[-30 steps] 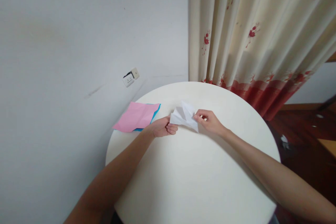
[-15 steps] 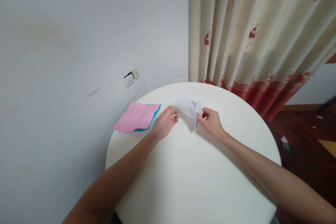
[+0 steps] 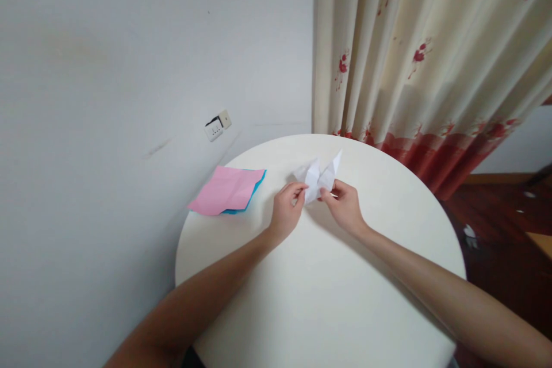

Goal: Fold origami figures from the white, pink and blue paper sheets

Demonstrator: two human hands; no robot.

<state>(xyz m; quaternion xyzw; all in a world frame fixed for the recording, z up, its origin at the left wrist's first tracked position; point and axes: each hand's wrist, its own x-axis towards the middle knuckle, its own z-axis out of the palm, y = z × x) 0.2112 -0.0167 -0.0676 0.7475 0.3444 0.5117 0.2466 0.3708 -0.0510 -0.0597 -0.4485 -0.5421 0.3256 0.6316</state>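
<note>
A folded white paper point(image 3: 313, 177) with pointed flaps is held up over the far half of the round table, one tip rising toward the upper right. My left hand point(image 3: 287, 207) pinches its lower left edge between thumb and fingers. On the other side my right hand point(image 3: 345, 204) grips the lower right part, thumb in front and fingers curled behind. The fingertips behind the paper are hidden.
Pink paper point(image 3: 228, 188) lies over blue paper point(image 3: 254, 194) at the table's left edge. The white round table point(image 3: 319, 299) stands by a wall with a socket point(image 3: 214, 130). A flowered curtain point(image 3: 405, 69) hangs behind, and white scraps point(image 3: 470, 234) lie on the floor.
My left hand has moved right and closed on the white paper, having been open beside it. The paper has turned, and its flaps now spread apart. The right hand keeps its hold.
</note>
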